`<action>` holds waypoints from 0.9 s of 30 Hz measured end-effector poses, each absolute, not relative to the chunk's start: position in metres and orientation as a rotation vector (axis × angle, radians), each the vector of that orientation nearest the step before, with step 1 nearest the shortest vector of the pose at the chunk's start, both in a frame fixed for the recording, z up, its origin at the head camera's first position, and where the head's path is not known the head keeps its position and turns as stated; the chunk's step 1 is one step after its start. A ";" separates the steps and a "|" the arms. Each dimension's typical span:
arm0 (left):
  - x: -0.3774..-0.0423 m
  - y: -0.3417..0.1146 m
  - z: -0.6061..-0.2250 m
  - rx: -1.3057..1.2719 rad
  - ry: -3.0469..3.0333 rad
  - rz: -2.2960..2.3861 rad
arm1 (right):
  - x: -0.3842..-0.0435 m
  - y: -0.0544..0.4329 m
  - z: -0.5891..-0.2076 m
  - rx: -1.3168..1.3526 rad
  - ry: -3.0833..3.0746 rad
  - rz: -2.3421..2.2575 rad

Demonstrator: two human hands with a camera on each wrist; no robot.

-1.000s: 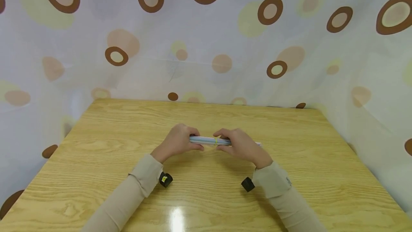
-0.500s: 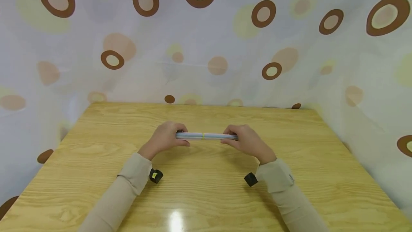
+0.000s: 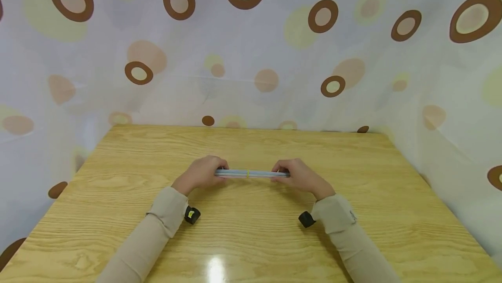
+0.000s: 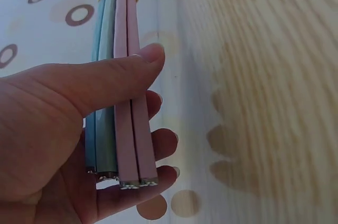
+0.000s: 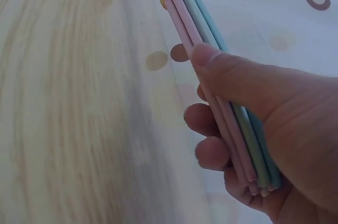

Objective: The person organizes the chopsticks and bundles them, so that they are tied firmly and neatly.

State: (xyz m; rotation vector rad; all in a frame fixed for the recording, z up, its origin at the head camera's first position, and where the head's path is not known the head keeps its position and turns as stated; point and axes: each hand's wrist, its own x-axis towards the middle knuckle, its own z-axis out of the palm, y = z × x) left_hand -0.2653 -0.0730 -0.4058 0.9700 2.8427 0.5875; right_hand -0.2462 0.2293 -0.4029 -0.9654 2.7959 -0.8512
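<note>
A bundle of chopsticks (image 3: 262, 173), some pink and some blue-green, lies level between the two hands. A yellow rubber band (image 3: 248, 173) circles it at the middle. My left hand (image 3: 201, 172) grips the thick square ends, thumb across the front and fingers behind, as the left wrist view shows. At the other end, my right hand (image 3: 303, 177) holds the thin round tips between thumb and curled fingers. In the right wrist view the pink chopsticks (image 5: 182, 18) lie beside the blue-green ones (image 5: 200, 20). The palms hide part of the bundle.
Underneath is a wood-grain table (image 3: 251, 230) with a bright light reflection near its front. A white cloth (image 3: 251, 47) with brown and pale spots hangs behind the table and along both sides. Black wrist cameras (image 3: 192, 215) sit at the cuffs of both beige sleeves (image 3: 137, 239).
The right hand has slid from near the rubber band to the right end of the chopsticks. The left hand and bundle have shifted left, then slightly down in view.
</note>
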 end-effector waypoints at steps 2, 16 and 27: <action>-0.265 -0.074 -0.406 0.959 2.832 0.575 | -0.247 0.229 -0.406 -0.972 2.787 -0.843; -0.265 -0.073 -0.410 0.944 2.791 0.548 | -0.254 0.231 -0.422 -0.960 2.808 -0.785; -0.266 -0.078 -0.414 0.894 2.750 0.567 | -0.255 0.229 -0.434 -1.009 2.854 -0.769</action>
